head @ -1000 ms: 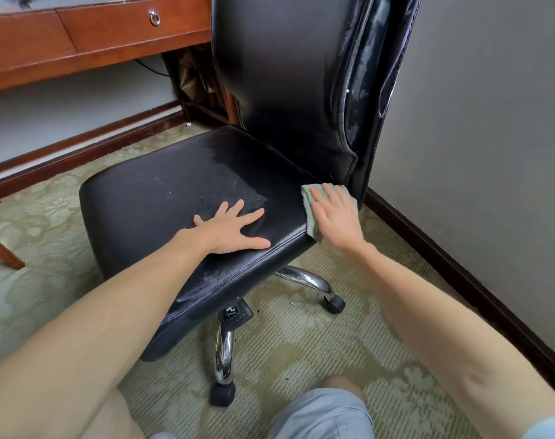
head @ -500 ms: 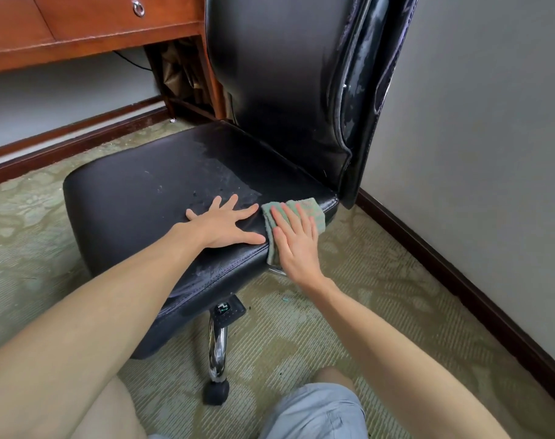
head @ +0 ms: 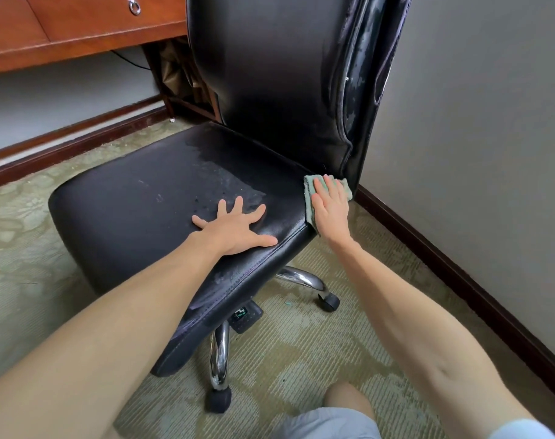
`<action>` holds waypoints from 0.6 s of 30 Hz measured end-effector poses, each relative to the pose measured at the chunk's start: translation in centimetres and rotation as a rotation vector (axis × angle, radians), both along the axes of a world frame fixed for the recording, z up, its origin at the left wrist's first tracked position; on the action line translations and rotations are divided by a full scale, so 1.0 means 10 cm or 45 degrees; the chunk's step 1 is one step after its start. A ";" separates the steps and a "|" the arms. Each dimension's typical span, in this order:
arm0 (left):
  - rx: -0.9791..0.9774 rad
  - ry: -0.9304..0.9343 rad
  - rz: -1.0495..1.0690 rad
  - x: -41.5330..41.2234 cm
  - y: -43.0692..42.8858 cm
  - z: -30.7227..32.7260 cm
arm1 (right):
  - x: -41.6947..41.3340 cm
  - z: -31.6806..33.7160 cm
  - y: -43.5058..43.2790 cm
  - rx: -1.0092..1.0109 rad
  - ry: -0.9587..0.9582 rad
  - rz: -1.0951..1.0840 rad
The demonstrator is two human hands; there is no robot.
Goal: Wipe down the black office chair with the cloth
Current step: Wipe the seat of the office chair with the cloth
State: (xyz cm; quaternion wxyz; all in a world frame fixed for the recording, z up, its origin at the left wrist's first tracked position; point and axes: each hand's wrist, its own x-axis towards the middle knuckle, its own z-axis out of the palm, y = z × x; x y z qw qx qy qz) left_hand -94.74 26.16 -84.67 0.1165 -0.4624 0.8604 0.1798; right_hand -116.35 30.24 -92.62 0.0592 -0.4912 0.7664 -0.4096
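Observation:
The black office chair (head: 143, 210) fills the middle of the view, its seat showing damp streaks and its tall backrest (head: 270, 74) worn and peeling along the right side. My left hand (head: 235, 228) lies flat on the seat near its right edge, fingers spread, holding nothing. My right hand (head: 331, 210) presses a pale green cloth (head: 309, 198) against the seat's right rear corner, just below the backrest. Most of the cloth is hidden under the palm.
A wooden desk with a ring-pull drawer (head: 79, 23) stands behind the chair at the upper left. A grey wall with dark baseboard (head: 460, 274) runs close along the right. The chrome base and casters (head: 220, 359) rest on green patterned carpet. My knee (head: 346, 400) is below.
My right hand slid the cloth forward along the seat's right edge toward my left hand, then back to the rear corner by the backrest. My left hand stayed planted on the seat.

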 end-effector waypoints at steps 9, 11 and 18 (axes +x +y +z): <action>-0.031 -0.065 -0.005 -0.04 0.00 0.03 | 0.65 -0.06 0.44 -0.104 0.030 0.148; -0.021 -0.078 -0.011 -0.03 0.00 0.04 | 0.54 -0.05 0.47 -0.006 0.152 0.213; 0.006 -0.066 0.004 -0.10 -0.02 0.05 | -0.12 0.18 0.18 0.244 0.405 0.269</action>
